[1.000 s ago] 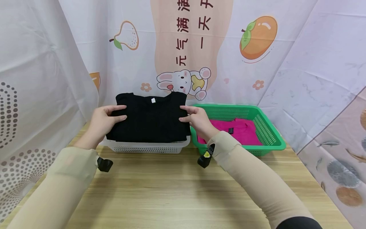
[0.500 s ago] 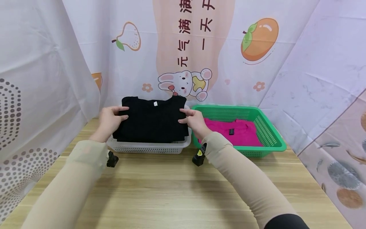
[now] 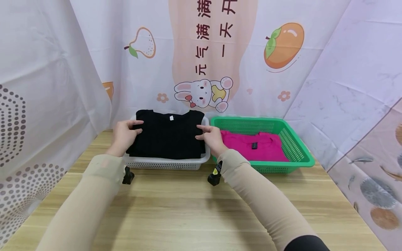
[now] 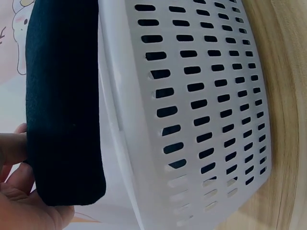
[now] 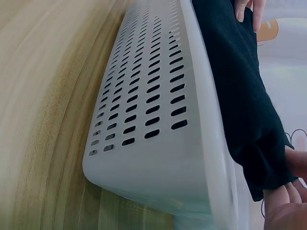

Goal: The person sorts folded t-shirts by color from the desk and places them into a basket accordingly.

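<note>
A folded black shirt [image 3: 169,137] with a small white neck label lies across the top of the white perforated basket [image 3: 163,164]. My left hand [image 3: 124,136] grips its left edge, and my right hand [image 3: 211,137] grips its right edge. In the left wrist view the thick folded end of the black shirt [image 4: 64,105] is level with the basket rim, fingers [image 4: 19,177] curled at its side. The right wrist view has the shirt's corner [image 5: 268,163] pinched between thumb and fingers just above the rim of the white basket [image 5: 144,96].
A green basket [image 3: 298,153] stands to the right, beside the white one, with a folded magenta shirt [image 3: 254,146] inside. Both sit at the back of the wooden table [image 3: 176,205]. A printed curtain [image 3: 141,80] hangs close behind them.
Both hands have lowered the black shirt into line with the white basket and shifted it slightly to the right. It keeps its folded shape. The green basket and magenta shirt stay in place.
</note>
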`<state>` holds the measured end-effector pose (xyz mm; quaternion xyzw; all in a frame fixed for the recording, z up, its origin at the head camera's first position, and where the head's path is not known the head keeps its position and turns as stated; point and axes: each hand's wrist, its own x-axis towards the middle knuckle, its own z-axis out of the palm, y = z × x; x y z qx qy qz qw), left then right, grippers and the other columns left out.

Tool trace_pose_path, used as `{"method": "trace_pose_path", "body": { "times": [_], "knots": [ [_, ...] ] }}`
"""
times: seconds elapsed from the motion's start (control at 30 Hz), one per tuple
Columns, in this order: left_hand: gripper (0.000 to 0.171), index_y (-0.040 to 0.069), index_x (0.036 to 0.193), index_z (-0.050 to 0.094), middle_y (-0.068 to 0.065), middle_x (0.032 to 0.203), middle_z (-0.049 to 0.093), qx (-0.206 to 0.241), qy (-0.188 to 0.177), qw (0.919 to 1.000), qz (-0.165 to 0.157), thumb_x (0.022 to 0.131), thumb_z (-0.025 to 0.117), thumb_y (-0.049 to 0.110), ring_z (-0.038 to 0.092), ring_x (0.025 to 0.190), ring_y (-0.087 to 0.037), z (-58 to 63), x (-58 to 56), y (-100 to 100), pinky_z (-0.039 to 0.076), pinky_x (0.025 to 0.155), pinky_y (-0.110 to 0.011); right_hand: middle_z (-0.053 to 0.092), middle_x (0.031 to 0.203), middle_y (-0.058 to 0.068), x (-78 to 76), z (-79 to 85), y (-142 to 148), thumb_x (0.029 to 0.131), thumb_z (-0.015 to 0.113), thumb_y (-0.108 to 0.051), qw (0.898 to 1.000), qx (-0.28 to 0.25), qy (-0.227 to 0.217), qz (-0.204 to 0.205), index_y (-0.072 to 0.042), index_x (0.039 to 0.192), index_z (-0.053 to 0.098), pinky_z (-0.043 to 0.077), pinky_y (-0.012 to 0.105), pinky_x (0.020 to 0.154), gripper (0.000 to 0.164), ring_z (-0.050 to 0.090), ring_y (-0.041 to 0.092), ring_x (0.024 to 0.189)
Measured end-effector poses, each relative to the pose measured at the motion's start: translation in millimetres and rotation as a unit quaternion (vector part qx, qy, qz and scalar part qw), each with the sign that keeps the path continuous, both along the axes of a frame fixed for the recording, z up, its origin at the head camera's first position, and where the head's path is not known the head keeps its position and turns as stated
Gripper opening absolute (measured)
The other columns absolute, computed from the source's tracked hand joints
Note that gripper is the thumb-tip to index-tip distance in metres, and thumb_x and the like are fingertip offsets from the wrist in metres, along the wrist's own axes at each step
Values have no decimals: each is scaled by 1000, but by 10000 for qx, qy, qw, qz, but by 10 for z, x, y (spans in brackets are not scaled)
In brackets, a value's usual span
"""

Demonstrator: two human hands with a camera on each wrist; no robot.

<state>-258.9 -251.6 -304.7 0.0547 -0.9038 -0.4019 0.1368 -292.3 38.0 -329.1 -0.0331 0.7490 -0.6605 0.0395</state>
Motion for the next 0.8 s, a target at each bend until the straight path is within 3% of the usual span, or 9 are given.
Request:
{"method": "trace_pose_path", "body": {
  "times": [0.4, 0.53, 0.7, 0.8],
  "knots": [
    [35, 5, 129, 66, -23, 143, 53, 96, -68, 9998, 180, 94, 64, 6, 46, 134, -36, -19, -21, 12, 39, 110, -52, 53, 146, 12, 9, -19, -59, 88, 64, 8, 9995, 92, 143, -248, -8, 130, 66, 37, 42, 116, 46, 45, 26, 139],
    [34, 3, 128, 66, -25, 138, 57, -164, -25, 9994, 288, 94, 63, 6, 50, 130, -39, -39, -10, 15, 41, 106, -52, 61, 138, 13, 6, -69, -62, 88, 63, 8, 9984, 154, 351, -427, -5, 127, 67, 45, 40, 110, 41, 57, 26, 128],
    [34, -2, 125, 65, -26, 127, 64, -903, 126, 9940, 608, 94, 54, 3, 60, 110, -43, -45, 27, -20, 50, 87, -49, 68, 125, 17, -23, -121, -24, 90, 59, 10, 9954, 58, 657, -691, 2, 121, 69, 53, 38, 100, 34, 69, 28, 111],
    [36, -2, 125, 66, -25, 125, 65, -943, 213, 9927, 719, 93, 50, 2, 62, 95, -40, -14, 48, -44, 48, 75, -43, 69, 122, 18, -32, -111, 2, 90, 60, 9, 9947, 133, 757, -682, 3, 120, 69, 52, 38, 100, 32, 69, 28, 110]
  ]
}}
